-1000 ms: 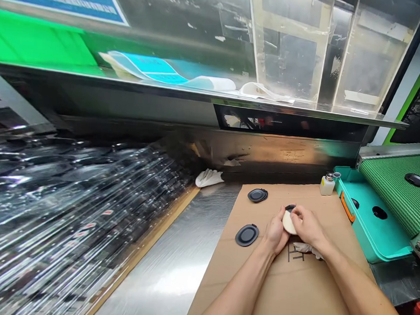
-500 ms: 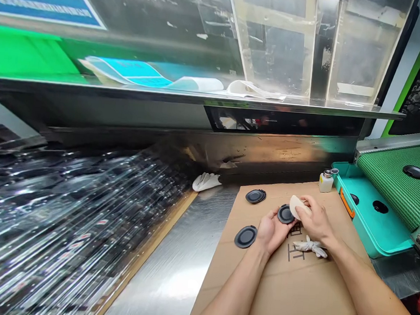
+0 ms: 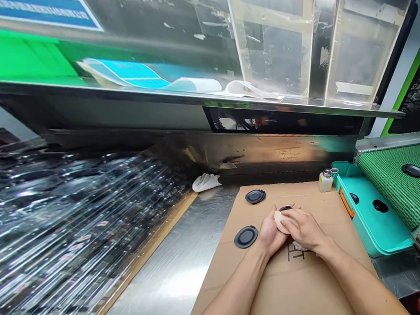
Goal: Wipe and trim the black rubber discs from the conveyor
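My left hand (image 3: 271, 233) is palm up, its fingers curled around a round black plastic lid (image 3: 285, 209), of which only the far rim shows. My right hand (image 3: 306, 227) grips a round cream-coloured pad (image 3: 280, 222) and presses it over the lid, covering most of it. To the left of my left hand, a black disc-shaped lid (image 3: 246, 237) lies on the cardboard sheet (image 3: 279, 296). Farther back are a few stacked black lids (image 3: 255, 196). A crumpled white cloth (image 3: 299, 247) is mostly hidden under my right hand.
A white bottle with a metal cap (image 3: 325, 181) stands by a teal tray (image 3: 377, 236) with black parts inside. Right of it, a green conveyor belt (image 3: 392, 172) carries black lids. Plastic-wrapped rows of dark parts (image 3: 83, 225) fill the left. A white glove (image 3: 207, 182) lies behind.
My right hand has moved left and down, bringing the pad from the lid's right edge onto its face. The white cloth is now mostly covered by my hand.
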The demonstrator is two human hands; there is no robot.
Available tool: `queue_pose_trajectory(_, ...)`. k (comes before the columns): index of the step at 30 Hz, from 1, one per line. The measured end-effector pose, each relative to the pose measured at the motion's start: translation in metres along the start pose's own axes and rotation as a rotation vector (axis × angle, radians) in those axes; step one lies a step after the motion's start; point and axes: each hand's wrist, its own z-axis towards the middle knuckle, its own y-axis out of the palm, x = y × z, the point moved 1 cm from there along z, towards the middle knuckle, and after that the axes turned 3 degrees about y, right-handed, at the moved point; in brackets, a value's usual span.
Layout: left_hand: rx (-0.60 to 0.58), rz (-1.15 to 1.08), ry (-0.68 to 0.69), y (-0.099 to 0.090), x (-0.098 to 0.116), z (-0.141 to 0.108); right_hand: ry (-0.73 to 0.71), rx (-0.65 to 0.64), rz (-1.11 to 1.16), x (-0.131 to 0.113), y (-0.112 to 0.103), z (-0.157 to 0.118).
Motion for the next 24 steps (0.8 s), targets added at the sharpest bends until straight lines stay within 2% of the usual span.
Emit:
queue_pose_trajectory(2,-0.016,0.008,-0.002,0.001,-0.001,0.001,0.058,0.038,-0.045,-0.001,-0.001,0.001)
queue_pose_trajectory(5,-0.029,0.014,0.029,0.003,-0.006,0.002,0.218,0.143,-0.179,-0.005,-0.004,0.003)
queue_pose_trajectory(6,-0.017,0.017,0.027,0.002,-0.007,0.002,0.235,0.119,-0.209,-0.007,-0.005,0.003)
queue_pose_trajectory(9,0.039,0.035,0.000,-0.004,-0.003,0.004,0.204,-0.070,-0.261,-0.008,-0.013,0.000)
queue_pose_trajectory(11,0.082,0.035,0.019,-0.009,0.004,0.006,0.241,-0.116,-0.308,-0.002,-0.023,-0.002)
queue_pose_trajectory(15,0.137,0.001,0.072,-0.015,0.013,0.011,0.411,0.066,-0.335,0.014,-0.039,-0.001)
queue_pose_trajectory(17,0.141,0.001,0.066,-0.014,0.011,0.013,0.399,0.133,-0.217,0.017,-0.036,0.001)
queue_pose_trajectory(20,0.140,0.028,0.081,-0.013,0.005,0.014,0.360,0.109,-0.088,0.016,-0.019,0.003)
queue_pose_trajectory(22,0.136,0.056,0.099,-0.011,0.002,0.012,0.421,0.092,-0.155,0.018,-0.013,0.005)
queue_pose_trajectory(24,0.144,0.075,0.102,-0.010,0.003,0.010,0.503,0.100,-0.250,0.024,-0.019,0.006)
